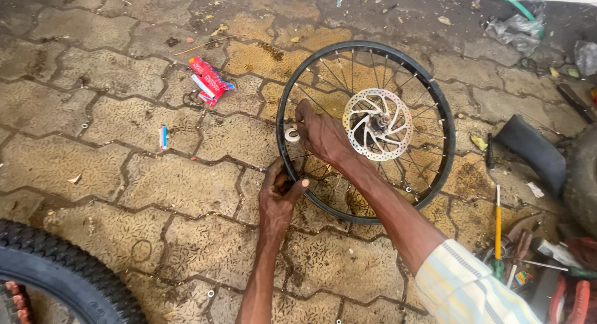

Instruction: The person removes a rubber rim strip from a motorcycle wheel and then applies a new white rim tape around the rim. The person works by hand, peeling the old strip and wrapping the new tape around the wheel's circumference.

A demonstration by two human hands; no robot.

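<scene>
A bare black bicycle wheel rim [435, 94] with spokes and a silver disc rotor [377, 124] lies flat on the paving. My left hand [280, 196] grips the rim's near-left edge. My right hand [320, 134] reaches across the spokes to the rim's left side and holds a small white roll of tape [291, 135] against the rim. A striped sleeve [466, 286] covers my right upper arm.
A knobbly black tyre [56, 277] lies at the bottom left. An inner tube [535, 151], a yellow-handled screwdriver [497, 221] and several tools [541, 262] lie to the right. Red wrappers [209, 80] and litter are scattered on the stained interlocking pavers.
</scene>
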